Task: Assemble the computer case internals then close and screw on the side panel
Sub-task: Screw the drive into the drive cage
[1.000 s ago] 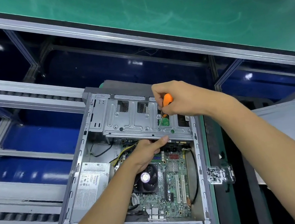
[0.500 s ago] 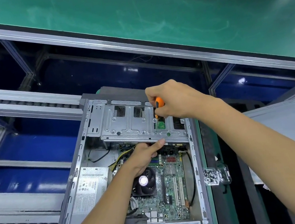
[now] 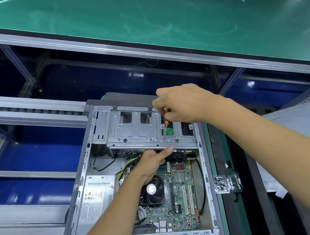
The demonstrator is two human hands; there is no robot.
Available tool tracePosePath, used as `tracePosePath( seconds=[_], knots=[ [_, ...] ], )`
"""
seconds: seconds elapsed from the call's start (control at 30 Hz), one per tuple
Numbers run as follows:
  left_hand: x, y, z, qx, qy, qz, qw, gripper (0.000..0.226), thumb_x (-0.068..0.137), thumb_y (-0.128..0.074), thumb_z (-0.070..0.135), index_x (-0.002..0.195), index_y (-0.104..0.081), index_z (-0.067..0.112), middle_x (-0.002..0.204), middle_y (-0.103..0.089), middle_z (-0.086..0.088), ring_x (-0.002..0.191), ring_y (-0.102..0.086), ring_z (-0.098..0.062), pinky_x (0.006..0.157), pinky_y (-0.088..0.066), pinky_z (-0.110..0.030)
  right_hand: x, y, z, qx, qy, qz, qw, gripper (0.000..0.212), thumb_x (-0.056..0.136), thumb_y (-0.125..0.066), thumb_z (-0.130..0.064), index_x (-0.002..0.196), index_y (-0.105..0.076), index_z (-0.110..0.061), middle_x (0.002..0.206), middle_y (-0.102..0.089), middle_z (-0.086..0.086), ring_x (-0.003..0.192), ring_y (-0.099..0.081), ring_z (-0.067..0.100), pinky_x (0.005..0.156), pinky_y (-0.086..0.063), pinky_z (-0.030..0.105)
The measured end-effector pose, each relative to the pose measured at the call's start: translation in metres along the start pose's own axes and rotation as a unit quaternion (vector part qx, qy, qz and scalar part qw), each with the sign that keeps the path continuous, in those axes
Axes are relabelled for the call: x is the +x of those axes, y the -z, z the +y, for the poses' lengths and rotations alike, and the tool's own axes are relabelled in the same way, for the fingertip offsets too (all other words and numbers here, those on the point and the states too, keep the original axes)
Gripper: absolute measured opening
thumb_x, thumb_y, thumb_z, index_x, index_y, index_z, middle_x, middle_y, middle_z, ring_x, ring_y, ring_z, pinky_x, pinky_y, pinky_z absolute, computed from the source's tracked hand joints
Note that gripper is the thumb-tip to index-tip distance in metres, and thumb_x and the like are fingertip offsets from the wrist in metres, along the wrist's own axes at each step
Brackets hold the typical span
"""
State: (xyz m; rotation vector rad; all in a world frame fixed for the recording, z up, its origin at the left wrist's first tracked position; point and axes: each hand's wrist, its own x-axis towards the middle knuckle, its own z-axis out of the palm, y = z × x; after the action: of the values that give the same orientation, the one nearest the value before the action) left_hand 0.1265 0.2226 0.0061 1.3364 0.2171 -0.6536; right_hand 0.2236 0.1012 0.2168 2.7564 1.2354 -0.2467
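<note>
An open grey computer case [image 3: 90, 175] lies on its side before me. Its silver drive cage [image 3: 132, 133] spans the far end, above the green motherboard [image 3: 182, 199] with a black CPU fan [image 3: 152, 191]. My right hand [image 3: 182, 103] grips an orange-handled screwdriver [image 3: 166, 122], whose tip touches the cage's top plate near its front edge. My left hand [image 3: 153, 163] reaches under the cage, thumb against its front lip; the fingers are hidden beneath. The grey side panel [image 3: 304, 133] lies to the right of the case.
A clear plastic box of screws [image 3: 226, 182] sits just right of the case. A silver power supply [image 3: 96, 199] fills the case's near-left corner. A green bench top [image 3: 153, 15] runs across the back, with roller conveyor rails [image 3: 15, 112] on the left.
The view has drifted, so the case sits a little lower and to the left in frame. Both hands keep their places on the drive cage and the screwdriver stays at the same spot.
</note>
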Motion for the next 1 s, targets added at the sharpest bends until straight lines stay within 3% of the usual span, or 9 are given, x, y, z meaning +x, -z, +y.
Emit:
tracePosePath(
  seconds=[0.17, 0.2, 0.23, 0.33, 0.53, 0.7, 0.93, 0.97, 1.0],
  knots=[
    [-0.0008, -0.0017, 0.0002, -0.001, -0.003, 0.014, 1.0, 0.066, 0.086, -0.078, 0.038, 0.046, -0.026, 0.031, 0.046, -0.028, 0.015, 0.059, -0.066, 0.005, 0.118, -0.025, -0.05, -0.0041, -0.0019, 0.002, -0.005, 0.004, -0.004, 1.0, 0.012, 0.089, -0.054, -0.026, 0.091, -0.043, -0.029, 0.086, -0.051, -0.008, 0.062, -0.052, 0.02, 0.049, -0.025, 0.029],
    [-0.0005, -0.0016, 0.0004, 0.0, -0.005, 0.015, 1.0, 0.066, 0.086, -0.078, 0.038, 0.045, -0.026, 0.031, 0.045, -0.029, 0.015, 0.09, -0.058, 0.005, 0.117, -0.029, -0.045, -0.0045, -0.0025, 0.0015, 0.014, 0.003, -0.01, 1.0, 0.017, 0.087, -0.055, -0.022, 0.093, -0.042, -0.029, 0.091, -0.047, -0.007, 0.06, -0.051, 0.021, 0.048, -0.025, 0.03],
    [0.0, -0.0016, 0.0003, 0.002, -0.007, 0.013, 1.0, 0.068, 0.085, -0.078, 0.04, 0.042, -0.026, 0.03, 0.046, -0.029, 0.014, 0.05, -0.04, 0.006, 0.114, -0.034, -0.038, -0.0048, -0.0028, 0.0008, 0.032, 0.004, -0.016, 0.999, 0.023, 0.084, -0.056, -0.016, 0.095, -0.041, -0.029, 0.096, -0.042, -0.004, 0.059, -0.05, 0.022, 0.047, -0.026, 0.03],
    [0.0011, -0.0025, 0.0, -0.002, -0.011, 0.005, 1.0, 0.065, 0.074, -0.081, 0.045, 0.043, -0.027, 0.03, 0.055, -0.026, 0.004, 0.051, -0.052, 0.003, 0.1, -0.035, -0.029, -0.0041, -0.0035, -0.0016, 0.052, 0.02, -0.024, 0.998, 0.034, 0.08, -0.051, 0.0, 0.094, -0.041, -0.029, 0.095, -0.04, -0.004, 0.063, -0.051, 0.024, 0.047, -0.025, 0.031],
    [0.0025, 0.0015, -0.0041, -0.021, 0.006, 0.006, 1.0, 0.06, 0.087, -0.078, 0.031, 0.062, -0.025, 0.024, 0.048, -0.039, 0.015, 0.096, -0.045, 0.004, 0.106, -0.037, -0.028, -0.004, -0.0039, -0.002, -0.034, 0.027, 0.013, 0.999, 0.012, 0.086, -0.055, -0.027, 0.085, -0.043, -0.028, 0.079, -0.054, -0.008, 0.062, -0.052, 0.02, 0.048, -0.023, 0.028],
    [-0.0006, 0.0008, 0.0009, -0.035, 0.032, 0.012, 0.999, 0.06, 0.091, -0.075, 0.024, 0.062, -0.022, 0.023, 0.066, -0.062, 0.022, 0.093, -0.035, 0.001, 0.096, -0.043, -0.018, -0.0057, -0.0002, -0.0041, 0.045, 0.033, -0.004, 0.998, 0.032, 0.078, -0.054, -0.008, 0.099, -0.042, -0.028, 0.098, -0.042, -0.005, 0.07, -0.046, 0.013, 0.048, -0.025, 0.029],
    [-0.002, -0.0019, 0.0035, -0.027, 0.021, 0.014, 0.999, 0.059, 0.089, -0.078, 0.026, 0.059, -0.027, 0.025, 0.068, -0.016, -0.002, 0.061, -0.026, -0.006, 0.079, -0.038, -0.023, -0.0059, 0.0009, -0.0065, -0.019, -0.001, 0.006, 1.0, 0.01, 0.092, -0.049, -0.025, 0.094, -0.039, -0.025, 0.07, -0.05, -0.003, 0.055, -0.048, 0.022, 0.048, -0.026, 0.031],
    [-0.0015, -0.0019, 0.0033, -0.028, 0.018, 0.009, 0.999, 0.057, 0.09, -0.077, 0.025, 0.057, -0.03, 0.025, 0.059, -0.027, 0.012, 0.058, -0.048, 0.01, 0.077, -0.039, -0.021, -0.0069, 0.0011, -0.0071, -0.001, 0.0, 0.002, 1.0, 0.01, 0.093, -0.048, -0.026, 0.096, -0.038, -0.026, 0.077, -0.049, -0.004, 0.055, -0.048, 0.023, 0.048, -0.026, 0.032],
    [-0.0009, -0.0018, 0.002, -0.035, 0.018, 0.004, 0.999, 0.055, 0.092, -0.075, 0.023, 0.054, -0.035, 0.025, 0.092, -0.052, 0.018, 0.096, -0.043, 0.008, 0.076, -0.04, -0.019, -0.0071, 0.0021, -0.0079, 0.016, 0.01, -0.005, 1.0, 0.013, 0.091, -0.049, -0.024, 0.098, -0.038, -0.027, 0.087, -0.047, -0.004, 0.057, -0.048, 0.021, 0.048, -0.026, 0.032]
  ],
)
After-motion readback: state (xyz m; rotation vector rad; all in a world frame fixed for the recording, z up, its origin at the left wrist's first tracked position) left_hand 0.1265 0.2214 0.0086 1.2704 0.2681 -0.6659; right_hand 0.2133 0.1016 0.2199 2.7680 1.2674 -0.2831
